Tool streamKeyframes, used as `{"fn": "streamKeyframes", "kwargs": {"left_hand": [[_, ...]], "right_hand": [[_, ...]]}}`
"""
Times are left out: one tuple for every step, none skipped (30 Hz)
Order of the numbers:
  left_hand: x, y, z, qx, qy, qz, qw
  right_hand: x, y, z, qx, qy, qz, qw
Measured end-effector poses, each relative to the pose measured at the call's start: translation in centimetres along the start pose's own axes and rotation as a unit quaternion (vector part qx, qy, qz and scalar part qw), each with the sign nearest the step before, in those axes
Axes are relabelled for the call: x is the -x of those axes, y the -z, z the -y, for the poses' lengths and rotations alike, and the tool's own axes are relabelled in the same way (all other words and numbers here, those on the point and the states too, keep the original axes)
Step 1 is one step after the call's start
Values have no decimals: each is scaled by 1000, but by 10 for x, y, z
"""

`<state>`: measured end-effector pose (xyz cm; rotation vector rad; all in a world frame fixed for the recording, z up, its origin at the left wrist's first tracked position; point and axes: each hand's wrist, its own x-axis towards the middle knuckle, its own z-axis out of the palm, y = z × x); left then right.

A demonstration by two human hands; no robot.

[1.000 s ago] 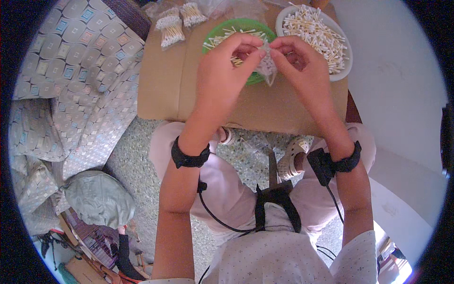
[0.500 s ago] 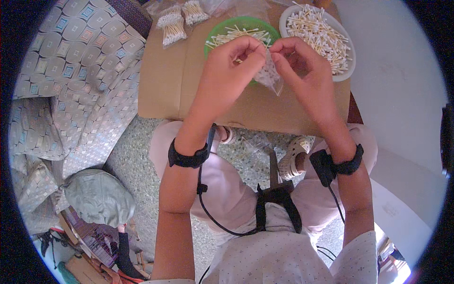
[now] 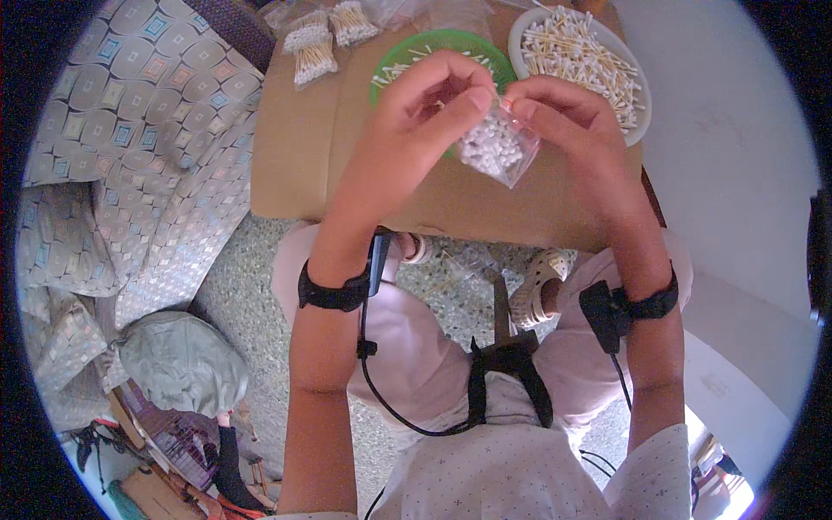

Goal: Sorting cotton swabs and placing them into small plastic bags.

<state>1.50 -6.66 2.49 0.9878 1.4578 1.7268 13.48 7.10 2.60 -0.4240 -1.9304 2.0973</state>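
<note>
Between my hands hangs a small clear plastic bag filled with cotton swabs, their white tips bunched toward its lower corner. My left hand is closed in a pinch at the bag's upper left edge. On the other side, the thumb and fingers of my right hand pinch the upper right edge. Behind them a green bowl holds loose swabs, partly covered by my left hand. A white oval tub, heaped with more cotton swabs, stands just beyond my right hand.
Filled swab packets lie at the far left of the cardboard-topped table. Empty-looking clear plastic bags rest at the back edge. A wall borders the right, patterned fabric the left. My knees are below the table's near edge.
The bag has tilted so that more of its swab tips show, and it sits slightly lower and to the right. My right hand has rotated, its fingers now folded over the bag's edge.
</note>
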Motion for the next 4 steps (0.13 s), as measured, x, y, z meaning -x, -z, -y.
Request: {"fn": "streamKeyframes", "kwargs": {"left_hand": [[1,2,-3,1,-4,-8,1000],[2,4,-5,1,-8,-16,1000],[3,7,-6,-32,-8,-13,999],[4,10,-6,-63,-10,-10,998]], "right_hand": [[0,1,2,-1,0,1,1000],[0,1,4,8,12,16,1000],[0,2,6,17,23,30,999],[0,3,8,9,9,30,999]]}}
